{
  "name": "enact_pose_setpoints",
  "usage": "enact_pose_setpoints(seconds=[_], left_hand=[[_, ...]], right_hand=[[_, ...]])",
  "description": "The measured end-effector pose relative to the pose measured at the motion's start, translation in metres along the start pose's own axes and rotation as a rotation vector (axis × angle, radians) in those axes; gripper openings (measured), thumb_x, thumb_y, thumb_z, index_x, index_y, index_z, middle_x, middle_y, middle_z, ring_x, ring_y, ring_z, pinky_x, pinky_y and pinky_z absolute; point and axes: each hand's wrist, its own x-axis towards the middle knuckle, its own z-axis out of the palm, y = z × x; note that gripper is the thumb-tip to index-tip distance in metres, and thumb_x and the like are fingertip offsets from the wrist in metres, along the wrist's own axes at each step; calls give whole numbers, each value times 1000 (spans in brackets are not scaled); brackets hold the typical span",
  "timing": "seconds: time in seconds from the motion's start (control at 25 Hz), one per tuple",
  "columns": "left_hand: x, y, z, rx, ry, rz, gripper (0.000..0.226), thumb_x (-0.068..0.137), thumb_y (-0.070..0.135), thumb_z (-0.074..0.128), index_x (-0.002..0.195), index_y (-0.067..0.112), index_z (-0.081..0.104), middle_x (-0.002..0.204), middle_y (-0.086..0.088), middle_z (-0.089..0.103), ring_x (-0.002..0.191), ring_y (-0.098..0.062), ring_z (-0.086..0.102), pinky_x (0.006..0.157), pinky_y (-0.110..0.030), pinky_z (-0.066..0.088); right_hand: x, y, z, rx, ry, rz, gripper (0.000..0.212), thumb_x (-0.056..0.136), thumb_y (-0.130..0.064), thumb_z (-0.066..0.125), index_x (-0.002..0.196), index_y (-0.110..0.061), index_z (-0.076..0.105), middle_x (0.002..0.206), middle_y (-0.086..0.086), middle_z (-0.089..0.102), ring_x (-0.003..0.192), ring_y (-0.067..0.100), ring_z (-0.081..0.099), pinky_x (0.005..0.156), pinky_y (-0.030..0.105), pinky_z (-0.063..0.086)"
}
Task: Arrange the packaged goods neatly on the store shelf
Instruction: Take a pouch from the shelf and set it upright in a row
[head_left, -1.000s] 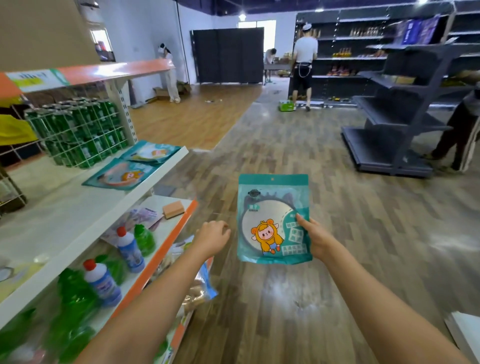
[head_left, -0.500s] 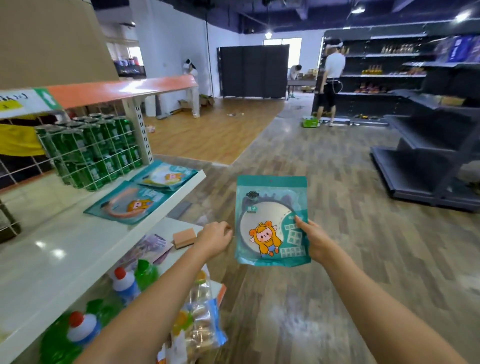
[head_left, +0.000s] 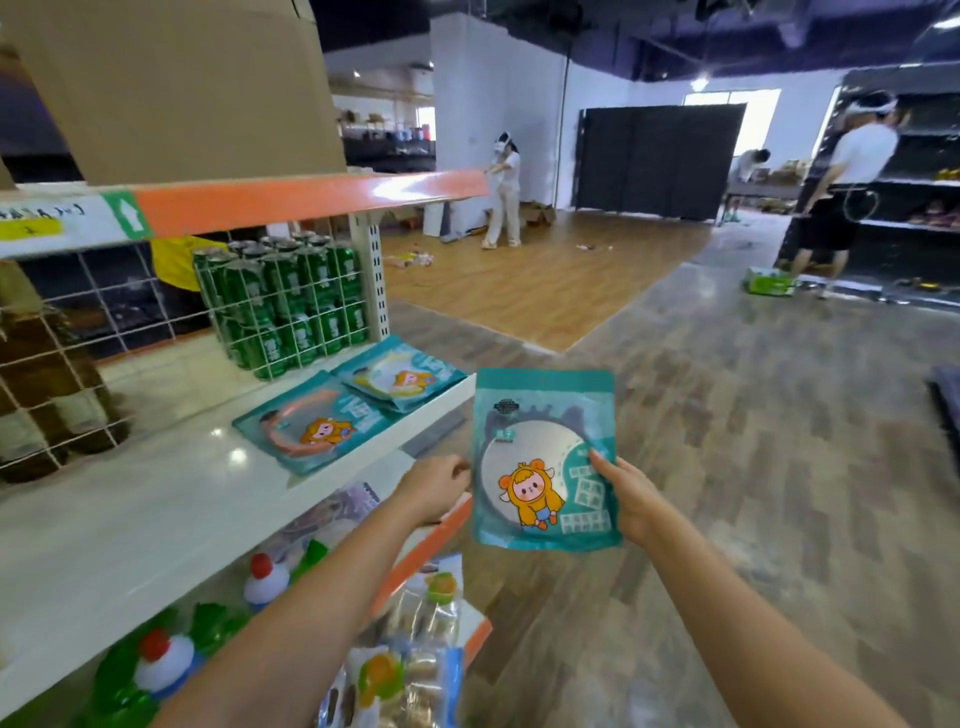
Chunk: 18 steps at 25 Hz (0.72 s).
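The fingers (head_left: 457, 470) of the left hand (head_left: 434, 488) are curling inward beside the left edge of the teal pouch (head_left: 543, 460); whether they are pinching that edge or merely lying against it cannot be told from this view. Further right, the right hand (head_left: 626, 496) is gripping the pouch at its lower right side, with the thumb lying across the printed front. The pouch is hanging upright in the air, just off the front corner of the white shelf (head_left: 156, 519) and not yet touching it.

Hazards, working from left to right:

- Green cans (head_left: 288, 304) are standing behind a wire grid at the back of the shelf. A pouch that is being pushed in too deep is likely to be striking the grid and stopping askew.
- Two matching pouches are lying flat near the shelf's right end: the nearer one (head_left: 311, 423) and the farther one (head_left: 402, 374). The two are overlapping slightly. A careless placement is risking a slide across their glossy faces, which would be disturbing the row.
- The shelf surface is looking smooth and reflective. A pouch that is overhanging the front lip is liable to be slipping off onto the bottles (head_left: 265, 574) and snack packs (head_left: 410, 670) below.
- The held pouch is appearing to depend on the right-hand pinch alone. A flexible bag that is being held at one side is prone to be folding or rotating during the transfer.
- Other people (head_left: 501, 192) are working well apart, in the background, and are posing no apparent interference.
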Motion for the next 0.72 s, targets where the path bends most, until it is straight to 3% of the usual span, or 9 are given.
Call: enact_pose_setpoints(seconds=[0.28,0.4,0.48,0.6,0.72], left_hand=[[36,9,-22,-152,122,-213,35,101,31,37,124,11,55,126,-10,59,111,-27,54,80,-29,39],[34,7,-21,-359,171,-334,35,100,30,40,124,9,56,126,-9,59,113,-25,54,85,-29,40],[31,2,-17,-550,207,-404,32,99,28,44,119,6,58,121,-10,60,109,-24,56,85,-31,42],[18,-6,-16,-811,252,-510,16,98,22,48,97,11,59,96,-7,64,82,-17,58,71,-29,44],[2,-20,-22,-1014,311,-579,12,96,17,53,85,14,57,85,-4,62,80,-20,59,86,-38,50]], right_hand=[[65,-44,14,-50,-165,11,16,96,-20,50,95,-6,54,78,6,61,69,21,59,69,37,51],[79,-46,25,-90,-230,41,16,97,-21,49,94,-5,54,76,6,60,68,20,58,68,36,51],[86,-46,35,-115,-277,60,16,96,-21,49,93,-5,53,76,6,59,68,20,58,68,36,51],[95,-41,55,-136,-352,95,15,96,-19,49,91,-6,52,77,6,58,69,20,58,69,36,51],[100,-35,79,-156,-422,131,14,95,-17,50,90,-5,53,78,7,58,70,21,57,72,37,51]])
